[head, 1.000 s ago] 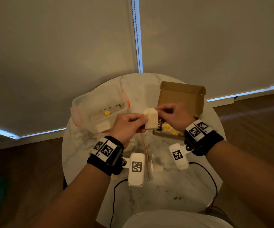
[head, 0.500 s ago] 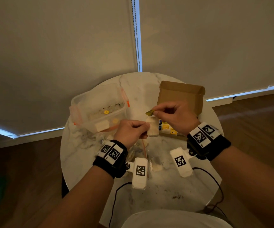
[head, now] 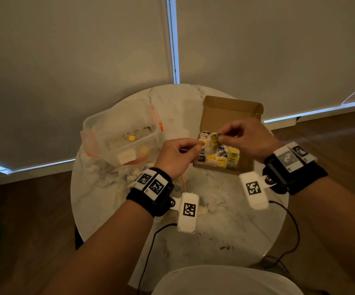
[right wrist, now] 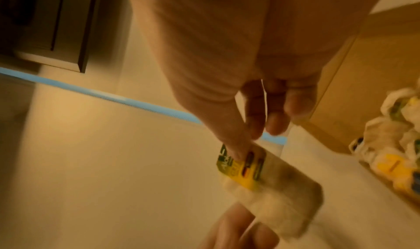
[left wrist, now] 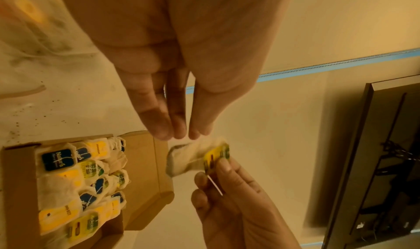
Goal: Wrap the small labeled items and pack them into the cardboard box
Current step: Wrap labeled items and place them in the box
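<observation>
- Over the near-left corner of the cardboard box (head: 232,109), that's where both my hands meet, with one tea bag (left wrist: 193,156) between them.
- Count: one bag in hand, one yellow-green tag (right wrist: 240,168) on it, one box. Inside the box I count roughly a dozen wrapped tea bags (head: 221,155) with yellow and blue tags, too overlapped to be sure.
- My right hand (head: 246,138) pinches the tag between thumb and fingers. The string (left wrist: 214,184) shows as a thin line by that thumb in the left wrist view.
- My left hand (head: 176,156) has its fingertips (left wrist: 179,129) drawn together right at the bag's top edge. Whether they actually grip the paper, I can't tell, it's blurry there.
- Versus a second ago: back then the bag was up between both hands over the middle of the table; half a second ago the tag was being pulled away from it. Now both hands have shifted right, over the box, and more of the packed bags show.
- Around: a clear plastic tub (head: 121,137) with orange clips sits left of the box on the round marble table (head: 225,226), with one yellow tag (head: 131,137) and crumbs inside.
- Loose bits of packaging (head: 129,176) lie on the table by my left wrist, partly hidden by it.
- My hands cover the box's near-left corner from the head view.
</observation>
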`<action>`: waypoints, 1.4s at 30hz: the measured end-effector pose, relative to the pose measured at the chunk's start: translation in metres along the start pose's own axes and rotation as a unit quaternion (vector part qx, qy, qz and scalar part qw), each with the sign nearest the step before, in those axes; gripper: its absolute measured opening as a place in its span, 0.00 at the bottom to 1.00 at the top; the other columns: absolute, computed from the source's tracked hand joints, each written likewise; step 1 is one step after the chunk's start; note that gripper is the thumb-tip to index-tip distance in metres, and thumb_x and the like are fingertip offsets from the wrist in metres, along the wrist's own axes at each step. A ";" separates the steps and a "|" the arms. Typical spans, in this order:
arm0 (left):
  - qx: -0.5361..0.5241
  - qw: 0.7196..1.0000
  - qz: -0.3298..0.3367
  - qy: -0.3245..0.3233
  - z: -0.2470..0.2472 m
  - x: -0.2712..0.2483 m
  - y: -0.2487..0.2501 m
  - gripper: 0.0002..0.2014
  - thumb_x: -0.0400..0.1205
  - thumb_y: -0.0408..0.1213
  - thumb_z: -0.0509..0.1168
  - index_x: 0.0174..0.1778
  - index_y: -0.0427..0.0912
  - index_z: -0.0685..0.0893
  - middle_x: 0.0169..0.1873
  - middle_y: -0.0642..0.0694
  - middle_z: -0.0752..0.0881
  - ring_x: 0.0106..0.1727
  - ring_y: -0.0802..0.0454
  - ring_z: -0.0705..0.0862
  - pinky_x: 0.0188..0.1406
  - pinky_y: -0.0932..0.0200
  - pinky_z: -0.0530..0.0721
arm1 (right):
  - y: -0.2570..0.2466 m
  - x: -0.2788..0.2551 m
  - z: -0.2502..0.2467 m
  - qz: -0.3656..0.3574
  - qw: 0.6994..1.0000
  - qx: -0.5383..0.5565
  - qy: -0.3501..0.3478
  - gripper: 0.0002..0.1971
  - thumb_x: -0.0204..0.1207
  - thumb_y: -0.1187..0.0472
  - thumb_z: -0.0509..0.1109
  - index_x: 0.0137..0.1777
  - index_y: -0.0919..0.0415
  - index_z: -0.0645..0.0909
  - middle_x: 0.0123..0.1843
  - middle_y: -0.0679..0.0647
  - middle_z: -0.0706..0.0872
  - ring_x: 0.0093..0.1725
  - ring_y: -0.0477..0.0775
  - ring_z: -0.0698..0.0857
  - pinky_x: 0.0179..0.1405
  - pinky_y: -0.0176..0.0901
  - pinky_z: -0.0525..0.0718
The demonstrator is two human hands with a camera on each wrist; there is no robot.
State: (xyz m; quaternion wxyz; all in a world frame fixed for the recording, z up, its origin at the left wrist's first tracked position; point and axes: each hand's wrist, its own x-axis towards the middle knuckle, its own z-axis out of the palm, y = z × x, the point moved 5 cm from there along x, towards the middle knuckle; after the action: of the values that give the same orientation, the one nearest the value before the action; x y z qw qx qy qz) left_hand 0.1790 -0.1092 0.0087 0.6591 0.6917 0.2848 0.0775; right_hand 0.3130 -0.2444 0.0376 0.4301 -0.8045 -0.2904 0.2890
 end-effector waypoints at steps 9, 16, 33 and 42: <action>-0.007 0.999 -0.035 0.033 -0.015 0.004 -0.023 0.08 0.83 0.29 0.68 0.49 0.45 0.91 0.43 0.44 0.90 0.41 0.53 0.89 0.44 0.61 0.88 | 0.119 0.029 -0.006 0.124 0.969 -0.206 0.064 0.04 0.78 0.62 0.73 0.51 0.57 0.86 0.48 0.55 0.90 0.44 0.50 0.85 0.41 0.37 0.78; -0.009 0.998 -0.048 0.044 -0.026 0.007 -0.032 0.09 0.83 0.29 0.68 0.46 0.48 0.90 0.42 0.45 0.90 0.43 0.50 0.89 0.45 0.58 0.87 | 0.168 0.041 0.022 0.202 0.945 -0.256 0.037 0.05 0.76 0.65 0.74 0.50 0.61 0.88 0.55 0.60 0.89 0.56 0.61 0.85 0.48 0.38 0.75; -0.008 0.969 -0.150 0.198 -0.152 -0.014 -0.077 0.05 0.83 0.29 0.68 0.48 0.38 0.89 0.39 0.43 0.90 0.34 0.50 0.84 0.39 0.57 0.86 | 0.120 0.039 0.017 0.144 0.927 -0.337 0.079 0.13 0.78 0.61 0.71 0.61 0.62 0.84 0.59 0.62 0.85 0.58 0.64 0.83 0.55 0.50 0.81; 0.259 0.908 -0.289 0.157 -0.178 -0.003 -0.132 0.34 0.80 0.52 0.71 0.78 0.40 0.71 0.71 0.42 0.79 0.71 0.40 0.79 0.69 0.50 0.76 | 0.080 0.044 0.150 0.246 0.963 -0.018 -0.112 0.24 0.76 0.42 0.71 0.46 0.67 0.87 0.40 0.57 0.92 0.40 0.57 0.92 0.45 0.55 0.92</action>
State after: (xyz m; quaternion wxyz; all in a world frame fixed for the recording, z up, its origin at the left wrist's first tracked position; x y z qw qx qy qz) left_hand 0.0524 0.0402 -0.0952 0.3971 0.7045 0.5820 -0.0853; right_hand 0.2531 -0.1713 -0.1103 0.2957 -0.8211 -0.1355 0.4690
